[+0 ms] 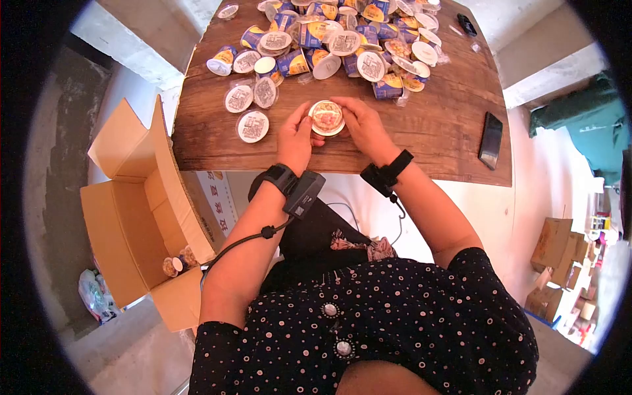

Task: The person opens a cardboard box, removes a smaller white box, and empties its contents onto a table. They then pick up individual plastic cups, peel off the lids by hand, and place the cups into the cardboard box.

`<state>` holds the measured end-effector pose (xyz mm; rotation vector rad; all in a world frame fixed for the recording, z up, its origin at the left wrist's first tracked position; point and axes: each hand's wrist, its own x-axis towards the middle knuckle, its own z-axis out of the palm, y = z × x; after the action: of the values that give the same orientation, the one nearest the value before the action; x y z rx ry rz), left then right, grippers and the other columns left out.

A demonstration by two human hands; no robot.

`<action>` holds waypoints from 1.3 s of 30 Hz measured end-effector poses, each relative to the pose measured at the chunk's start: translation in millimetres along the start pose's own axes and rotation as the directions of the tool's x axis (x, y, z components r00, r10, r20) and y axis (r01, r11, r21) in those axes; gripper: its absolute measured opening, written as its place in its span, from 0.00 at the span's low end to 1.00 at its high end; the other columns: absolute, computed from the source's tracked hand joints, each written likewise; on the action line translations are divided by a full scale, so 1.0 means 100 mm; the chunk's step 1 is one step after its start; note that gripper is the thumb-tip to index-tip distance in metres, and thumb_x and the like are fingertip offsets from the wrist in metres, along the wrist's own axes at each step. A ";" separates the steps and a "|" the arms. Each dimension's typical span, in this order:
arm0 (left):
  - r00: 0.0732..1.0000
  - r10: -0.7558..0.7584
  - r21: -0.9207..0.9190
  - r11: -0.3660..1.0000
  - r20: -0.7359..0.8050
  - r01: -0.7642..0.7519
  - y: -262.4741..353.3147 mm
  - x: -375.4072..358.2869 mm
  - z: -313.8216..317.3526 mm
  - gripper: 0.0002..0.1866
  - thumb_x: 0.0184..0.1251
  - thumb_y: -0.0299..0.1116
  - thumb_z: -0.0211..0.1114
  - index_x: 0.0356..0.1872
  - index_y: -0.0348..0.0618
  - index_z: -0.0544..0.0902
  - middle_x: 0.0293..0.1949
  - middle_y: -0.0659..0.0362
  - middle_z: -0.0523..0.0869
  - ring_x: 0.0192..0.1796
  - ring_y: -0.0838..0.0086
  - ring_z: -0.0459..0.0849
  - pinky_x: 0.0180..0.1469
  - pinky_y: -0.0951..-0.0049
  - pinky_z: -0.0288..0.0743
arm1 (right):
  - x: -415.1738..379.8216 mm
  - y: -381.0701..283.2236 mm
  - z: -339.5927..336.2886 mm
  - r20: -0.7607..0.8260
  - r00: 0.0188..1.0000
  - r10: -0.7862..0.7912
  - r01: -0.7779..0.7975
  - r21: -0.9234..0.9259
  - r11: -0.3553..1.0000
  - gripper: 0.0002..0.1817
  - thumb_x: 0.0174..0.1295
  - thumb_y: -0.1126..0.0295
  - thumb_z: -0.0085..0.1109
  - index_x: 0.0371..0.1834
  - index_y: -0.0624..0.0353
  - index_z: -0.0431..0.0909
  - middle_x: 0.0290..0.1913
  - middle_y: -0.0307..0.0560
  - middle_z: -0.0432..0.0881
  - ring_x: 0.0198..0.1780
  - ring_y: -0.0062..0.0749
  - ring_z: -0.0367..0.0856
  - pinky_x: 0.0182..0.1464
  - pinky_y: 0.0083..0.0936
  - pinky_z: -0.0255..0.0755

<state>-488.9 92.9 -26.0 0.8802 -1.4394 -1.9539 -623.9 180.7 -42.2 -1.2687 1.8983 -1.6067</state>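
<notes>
Between my two hands, just above the near edge of the wooden table [434, 141], is a small round cup [326, 118] with a white rim and a clear top showing orange-pink contents. My left hand [296, 136] grips its left side, thumb along the rim. On the opposite side, my right hand [366, 128] holds it with fingers curled around the edge. To the left of my hands lie a few cups with white printed lids, the nearest being a lidded cup [253, 126]. A large heap of blue-and-yellow cups [309, 34] covers the far part of the table.
An open cardboard box [125, 210] stands against the table's left side, with a few small cups [178, 263] inside. A black phone [490, 140] lies near the right edge. A dark object [467, 25] sits at the far right corner. Cardboard boxes [556, 263] are stacked on the floor at right.
</notes>
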 end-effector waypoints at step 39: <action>0.919 -0.175 -0.297 0.911 0.353 0.288 0.81 -0.96 -0.57 0.29 0.72 0.55 0.43 0.62 0.42 0.66 0.58 0.50 0.74 0.57 0.65 0.77 0.56 0.61 0.74 | -0.33 -1.27 0.29 0.368 0.881 0.298 -0.445 0.431 0.785 0.17 0.70 0.60 0.42 0.48 0.63 0.70 0.35 0.48 0.77 0.24 0.27 0.79 0.24 0.22 0.76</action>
<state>-379.9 108.6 56.9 0.6170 -1.1358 -2.5302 -533.8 194.8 56.3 -0.7773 1.3179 -1.4748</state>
